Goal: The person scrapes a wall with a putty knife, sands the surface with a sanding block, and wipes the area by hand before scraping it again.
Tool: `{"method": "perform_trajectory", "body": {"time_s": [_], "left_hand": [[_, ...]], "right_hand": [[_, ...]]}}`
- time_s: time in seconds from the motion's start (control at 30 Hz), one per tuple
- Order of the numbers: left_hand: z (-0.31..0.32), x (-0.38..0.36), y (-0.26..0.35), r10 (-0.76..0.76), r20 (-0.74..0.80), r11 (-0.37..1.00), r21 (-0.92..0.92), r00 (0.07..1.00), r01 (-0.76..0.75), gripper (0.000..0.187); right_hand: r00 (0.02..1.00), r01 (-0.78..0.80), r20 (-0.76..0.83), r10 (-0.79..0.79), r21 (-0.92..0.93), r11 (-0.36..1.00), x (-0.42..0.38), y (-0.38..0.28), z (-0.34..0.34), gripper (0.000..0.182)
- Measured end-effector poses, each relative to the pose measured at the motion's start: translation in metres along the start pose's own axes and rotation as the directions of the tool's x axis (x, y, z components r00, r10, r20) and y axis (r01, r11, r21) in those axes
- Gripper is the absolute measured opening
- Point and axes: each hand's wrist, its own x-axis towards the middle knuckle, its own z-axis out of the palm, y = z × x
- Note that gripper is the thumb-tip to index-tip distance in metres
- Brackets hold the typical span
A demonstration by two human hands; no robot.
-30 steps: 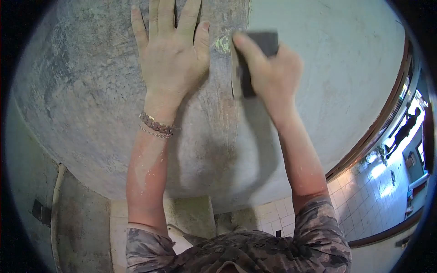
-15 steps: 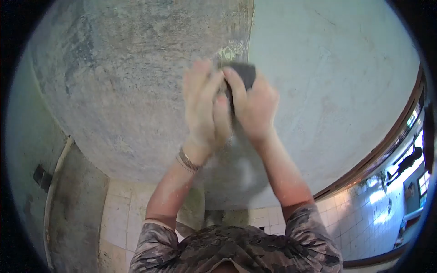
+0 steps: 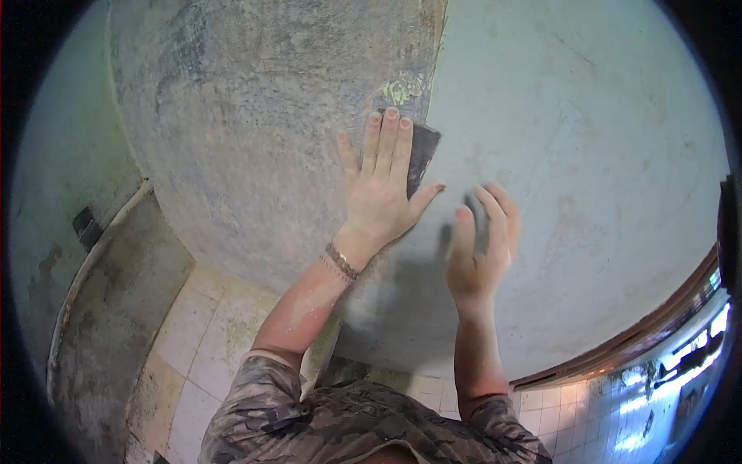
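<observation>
My left hand (image 3: 379,193) lies flat with spread fingers, pressing a dark sheet of sandpaper (image 3: 424,151) against the wall. Part of the sheet is hidden under the fingers; its right edge and upper corner show. Just above the fingertips is a pale yellow-green patch (image 3: 403,89) on the rough grey surface. My right hand (image 3: 485,247) is off to the right, slightly blurred, its fingers curved and apart with nothing in them. Its shadow falls on the smooth wall surface beside it.
Rough, stained grey wall (image 3: 255,139) on the left meets a smoother pale green surface (image 3: 580,155) along a vertical edge. White floor tiles (image 3: 189,332) lie below. A pipe (image 3: 93,259) runs along the left wall, and a brown wooden edge (image 3: 641,325) curves at the right.
Both hands were together around the sandpaper. Now the left hand is flat over it on the wall, while the right hand has let go and moved right and down. The view has turned slightly.
</observation>
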Motion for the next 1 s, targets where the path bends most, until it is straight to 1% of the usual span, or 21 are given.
{"method": "perform_trajectory", "body": {"time_s": [0.03, 0.07, 0.1, 0.17, 0.2, 0.27, 0.33, 0.37, 0.4, 0.47, 0.5, 0.57, 0.6, 0.63, 0.7, 0.77, 0.83, 0.87, 0.9, 0.97, 1.0], "left_hand": [[-0.004, 0.011, 0.001, -0.016, -0.013, 0.998, -0.063, 1.000, 0.015, 0.100], [-0.007, 0.024, 0.001, -0.028, -0.025, 0.991, -0.128, 0.999, 0.025, 0.100], [-0.009, 0.044, -0.001, -0.024, -0.025, 0.993, -0.115, 0.999, 0.021, 0.100], [-0.008, 0.076, -0.006, 0.045, -0.234, 0.991, -0.114, 0.971, -0.074, 0.101], [-0.007, 0.066, -0.004, 0.038, -0.229, 0.992, -0.108, 0.973, -0.064, 0.101], [-0.007, 0.030, 0.004, 0.009, -0.101, 0.974, -0.225, 0.995, -0.031, 0.104], [-0.005, 0.013, 0.001, 0.029, -0.082, 0.982, -0.184, 0.996, -0.044, 0.106], [-0.002, 0.009, -0.001, 0.041, -0.068, 0.986, -0.157, 0.997, -0.051, 0.107], [-0.004, 0.023, -0.003, 0.032, -0.069, 0.987, -0.155, 0.997, -0.043, 0.107], [-0.011, 0.068, -0.012, 0.125, -0.179, 0.986, -0.091, 0.976, -0.143, 0.109], [-0.012, 0.065, -0.010, 0.127, -0.178, 0.986, -0.088, 0.976, -0.144, 0.109], [-0.014, 0.041, 0.000, 0.058, -0.076, 0.974, -0.215, 0.995, -0.073, 0.106], [-0.017, 0.026, 0.005, 0.056, -0.043, 0.974, -0.216, 0.997, -0.064, 0.105], [-0.014, 0.026, 0.001, 0.065, -0.045, 0.974, -0.213, 0.997, -0.074, 0.105], [-0.011, 0.037, -0.004, 0.088, -0.053, 0.982, -0.161, 0.995, -0.095, 0.104], [-0.016, 0.070, -0.008, 0.132, -0.101, 0.984, -0.109, 0.986, -0.143, 0.104], [-0.014, 0.080, -0.007, 0.138, -0.154, 0.981, -0.117, 0.978, -0.157, 0.103], [-0.016, 0.057, -0.004, 0.086, -0.077, 0.982, -0.164, 0.993, -0.097, 0.104], [-0.012, 0.040, -0.002, 0.095, -0.085, 0.982, -0.158, 0.992, -0.108, 0.104], [-0.006, 0.015, -0.002, 0.055, -0.022, 0.988, -0.146, 0.998, -0.058, 0.105], [-0.013, 0.035, -0.004, 0.077, -0.035, 0.984, -0.160, 0.996, -0.082, 0.106]], "right_hand": [[0.996, 0.048, -0.066, -0.061, -0.180, 0.982, -0.008, 0.008, -0.005, 0.031], [0.996, 0.047, -0.071, -0.059, -0.163, 0.985, -0.015, 0.016, -0.008, 0.031], [0.995, 0.029, -0.084, -0.047, -0.202, 0.979, -0.021, 0.025, -0.010, 0.032], [0.996, 0.010, -0.087, -0.032, -0.238, 0.971, -0.027, 0.034, -0.011, 0.033], [0.996, 0.033, -0.077, -0.053, -0.246, 0.969, -0.028, 0.037, -0.012, 0.037], [0.996, 0.050, -0.064, -0.067, -0.241, 0.969, -0.033, 0.040, -0.014, 0.041], [0.998, 0.064, -0.001, -0.066, -0.228, 0.972, -0.035, 0.042, -0.016, 0.049], [0.998, 0.064, -0.003, -0.066, -0.225, 0.972, -0.035, 0.042, -0.014, 0.049], [0.998, 0.065, 0.012, -0.065, -0.218, 0.974, -0.035, 0.041, -0.013, 0.052], [0.998, 0.067, 0.015, -0.066, -0.204, 0.977, -0.032, 0.038, -0.007, 0.055], [0.999, 0.047, 0.031, -0.041, -0.201, 0.978, -0.032, 0.037, -0.006, 0.057], [0.999, 0.029, 0.042, -0.021, -0.195, 0.980, -0.031, 0.035, -0.008, 0.059], [0.996, 0.024, 0.086, -0.006, -0.210, 0.977, -0.030, 0.034, -0.009, 0.062], [0.992, 0.017, 0.129, 0.013, -0.227, 0.974, -0.031, 0.034, -0.009, 0.064], [0.991, 0.036, 0.132, -0.001, -0.261, 0.965, -0.032, 0.033, -0.003, 0.067], [0.992, 0.064, 0.121, -0.029, -0.294, 0.954, -0.028, 0.034, 0.004, 0.070], [0.987, 0.016, 0.158, 0.034, -0.305, 0.952, -0.029, 0.034, 0.002, 0.075], [0.988, 0.023, 0.150, 0.024, -0.301, 0.953, -0.028, 0.034, 0.001, 0.075], [0.987, 0.017, 0.160, 0.031, -0.291, 0.957, -0.028, 0.035, 0.000, 0.076], [0.985, 0.003, 0.166, 0.046, -0.282, 0.959, -0.032, 0.034, 0.002, 0.077], [0.987, 0.023, 0.161, 0.027, -0.300, 0.954, -0.032, 0.034, 0.004, 0.077]]}}
